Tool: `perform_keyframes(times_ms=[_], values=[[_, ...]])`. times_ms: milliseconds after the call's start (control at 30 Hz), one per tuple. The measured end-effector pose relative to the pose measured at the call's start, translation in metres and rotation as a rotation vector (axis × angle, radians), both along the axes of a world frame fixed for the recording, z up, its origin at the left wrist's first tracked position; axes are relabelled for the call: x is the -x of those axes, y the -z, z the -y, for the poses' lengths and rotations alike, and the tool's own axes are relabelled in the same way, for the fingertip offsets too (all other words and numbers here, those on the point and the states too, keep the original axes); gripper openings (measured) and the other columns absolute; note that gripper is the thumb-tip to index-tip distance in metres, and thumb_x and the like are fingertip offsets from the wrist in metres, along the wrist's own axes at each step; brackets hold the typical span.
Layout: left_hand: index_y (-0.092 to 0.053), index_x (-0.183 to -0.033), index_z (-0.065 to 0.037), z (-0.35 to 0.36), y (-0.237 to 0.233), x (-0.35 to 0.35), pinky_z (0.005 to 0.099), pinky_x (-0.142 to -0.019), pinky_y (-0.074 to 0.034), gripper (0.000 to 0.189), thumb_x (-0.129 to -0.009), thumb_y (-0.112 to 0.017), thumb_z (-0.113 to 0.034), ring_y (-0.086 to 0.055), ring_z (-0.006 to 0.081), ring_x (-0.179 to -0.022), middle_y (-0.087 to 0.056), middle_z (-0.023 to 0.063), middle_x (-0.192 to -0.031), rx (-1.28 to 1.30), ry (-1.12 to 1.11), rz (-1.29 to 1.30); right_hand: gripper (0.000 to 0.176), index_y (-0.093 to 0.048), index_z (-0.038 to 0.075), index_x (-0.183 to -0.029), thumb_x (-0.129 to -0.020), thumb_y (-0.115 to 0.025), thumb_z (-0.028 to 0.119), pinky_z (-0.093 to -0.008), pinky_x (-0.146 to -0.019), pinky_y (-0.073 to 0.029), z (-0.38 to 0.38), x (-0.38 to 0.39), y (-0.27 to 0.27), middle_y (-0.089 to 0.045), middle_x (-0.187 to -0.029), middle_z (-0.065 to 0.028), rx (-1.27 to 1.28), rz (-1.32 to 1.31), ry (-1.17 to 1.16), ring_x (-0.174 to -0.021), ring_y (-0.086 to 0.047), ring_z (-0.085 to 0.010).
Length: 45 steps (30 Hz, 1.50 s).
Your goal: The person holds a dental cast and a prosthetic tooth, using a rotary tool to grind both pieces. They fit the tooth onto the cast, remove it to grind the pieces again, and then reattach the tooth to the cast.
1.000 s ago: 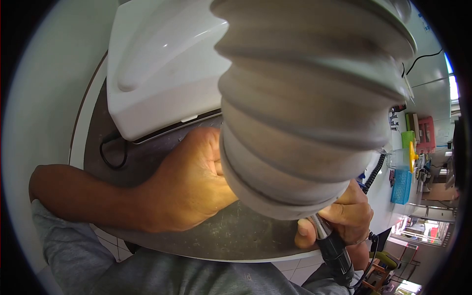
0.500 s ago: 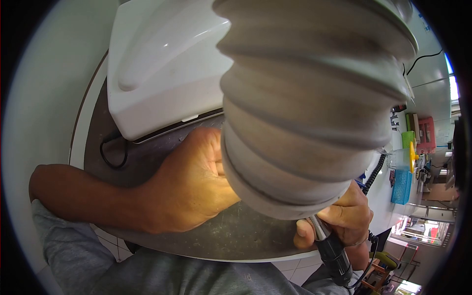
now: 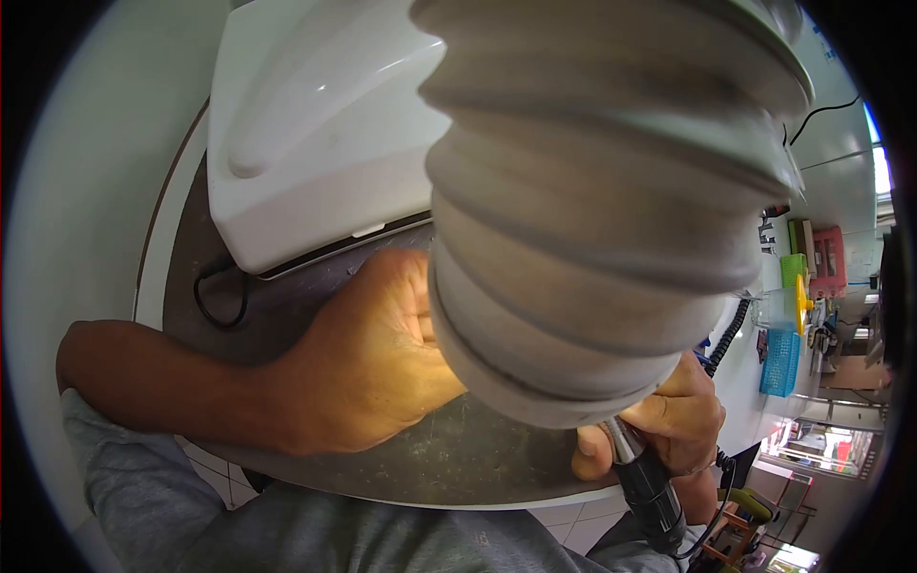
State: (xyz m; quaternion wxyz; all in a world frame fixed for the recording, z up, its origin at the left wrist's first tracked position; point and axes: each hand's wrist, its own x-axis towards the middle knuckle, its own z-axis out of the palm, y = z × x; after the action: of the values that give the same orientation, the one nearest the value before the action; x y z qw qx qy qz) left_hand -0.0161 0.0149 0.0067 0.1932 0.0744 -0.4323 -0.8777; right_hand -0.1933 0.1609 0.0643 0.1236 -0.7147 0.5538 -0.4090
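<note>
My right hand (image 3: 678,420) is closed around a rotary handpiece (image 3: 651,492), which has a metal front end and a black grip with a cord at its rear. The handpiece tilts up and left, and its tip disappears behind a wide grey corrugated hose (image 3: 592,220). On the other side of that hose, my left hand (image 3: 382,358) rests low over the dark tabletop (image 3: 458,468), lit by a warm light. Its fingers curl inward where they show. Their tips, and whatever they hold, are hidden by the hose.
A white machine housing (image 3: 325,124) stands at the back left, with a black cable (image 3: 222,320) beside it. To the right are a coiled black cord (image 3: 731,336), a blue basket (image 3: 780,363), a clear container with a yellow rim (image 3: 800,307) and a red rack (image 3: 829,263).
My right hand and the handpiece have shifted very slightly. My left hand stays in place.
</note>
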Motion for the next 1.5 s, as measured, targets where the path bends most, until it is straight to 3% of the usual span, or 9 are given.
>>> perform_keyframes(times_ms=[167, 400, 600, 767, 867, 1133, 1300, 1500], values=[[-0.065, -0.111, 0.004, 0.001, -0.001, 0.0, 0.0254, -0.091, -0.051, 0.024, -0.087, -0.069, 0.004, -0.064, 0.009, -0.102, -0.072, 0.0062, -0.11, 0.039, -0.007, 0.009, 0.04, -0.057, 0.002, -0.102, -0.077, -0.086, 0.012, -0.0462, -0.08, -0.063, 0.006, -0.002, 0.006, -0.068, -0.083, -0.013, 0.171, -0.002, -0.044, -0.082, -0.073, -0.0312], [-0.064, -0.111, 0.004, 0.003, -0.003, -0.001, 0.0257, -0.09, -0.051, 0.024, -0.088, -0.07, 0.002, -0.063, 0.0077, -0.101, -0.072, 0.0053, -0.109, 0.202, -0.048, 0.032, 0.04, -0.057, 0.002, -0.102, -0.076, -0.087, 0.012, -0.0462, -0.08, -0.063, 0.003, 0.003, 0.004, -0.068, -0.084, -0.013, 0.093, -0.034, -0.075, -0.083, -0.073, -0.0312], [-0.065, -0.111, 0.004, 0.0, -0.001, 0.001, 0.0257, -0.09, -0.051, 0.024, -0.088, -0.07, 0.002, -0.063, 0.0078, -0.102, -0.072, 0.0054, -0.109, 0.095, -0.058, -0.016, 0.04, -0.058, 0.002, -0.102, -0.076, -0.087, 0.013, -0.046, -0.079, -0.063, 0.006, 0.005, -0.001, -0.069, -0.085, -0.0133, 0.067, -0.059, -0.111, -0.084, -0.073, -0.0313], [-0.065, -0.11, 0.004, 0.004, -0.007, -0.001, 0.0255, -0.09, -0.051, 0.023, -0.088, -0.07, 0.003, -0.063, 0.0077, -0.102, -0.072, 0.0053, -0.109, 0.202, -0.055, 0.011, 0.04, -0.058, 0.002, -0.102, -0.076, -0.087, 0.013, -0.0458, -0.079, -0.063, 0.007, -0.001, 0.007, -0.068, -0.085, -0.013, 0.188, 0.011, -0.041, -0.083, -0.073, -0.0308], [-0.065, -0.11, 0.004, 0.003, -0.004, -0.001, 0.0254, -0.09, -0.051, 0.023, -0.088, -0.07, 0.003, -0.063, 0.0077, -0.101, -0.072, 0.0053, -0.109, 0.17, -0.04, 0.03, 0.039, -0.058, 0.002, -0.102, -0.076, -0.086, 0.012, -0.0457, -0.079, -0.063, 0.002, 0.003, 0.004, -0.068, -0.085, -0.0128, 0.071, 0.0, -0.054, -0.083, -0.073, -0.0306], [-0.065, -0.11, 0.004, 0.003, -0.004, 0.0, 0.0254, -0.09, -0.051, 0.023, -0.088, -0.07, 0.003, -0.063, 0.0079, -0.102, -0.072, 0.0055, -0.108, 0.156, -0.051, 0.001, 0.039, -0.058, 0.002, -0.102, -0.076, -0.086, 0.013, -0.046, -0.08, -0.063, 0.008, 0.004, -0.003, -0.068, -0.084, -0.0125, 0.085, -0.056, -0.105, -0.083, -0.073, -0.0311], [-0.065, -0.11, 0.003, 0.006, -0.01, -0.004, 0.0265, -0.089, -0.05, 0.024, -0.087, -0.071, 0.0, -0.063, 0.0085, -0.1, -0.072, 0.0058, -0.107, 0.37, -0.119, 0.019, 0.04, -0.058, 0.002, -0.103, -0.076, -0.087, 0.012, -0.0461, -0.08, -0.063, 0.006, 0.002, 0.006, -0.068, -0.084, -0.0126, 0.177, 0.021, -0.021, -0.083, -0.073, -0.0312], [-0.065, -0.11, 0.002, 0.007, -0.014, -0.005, 0.0283, -0.09, -0.05, 0.025, -0.087, -0.072, -0.002, -0.064, 0.0101, -0.1, -0.073, 0.0063, -0.106, 0.345, -0.113, 0.043, 0.04, -0.057, 0.002, -0.103, -0.077, -0.086, 0.012, -0.0468, -0.08, -0.063, 0.009, 0.003, 0.006, -0.068, -0.084, -0.013, 0.182, -0.03, -0.085, -0.083, -0.073, -0.0312]])
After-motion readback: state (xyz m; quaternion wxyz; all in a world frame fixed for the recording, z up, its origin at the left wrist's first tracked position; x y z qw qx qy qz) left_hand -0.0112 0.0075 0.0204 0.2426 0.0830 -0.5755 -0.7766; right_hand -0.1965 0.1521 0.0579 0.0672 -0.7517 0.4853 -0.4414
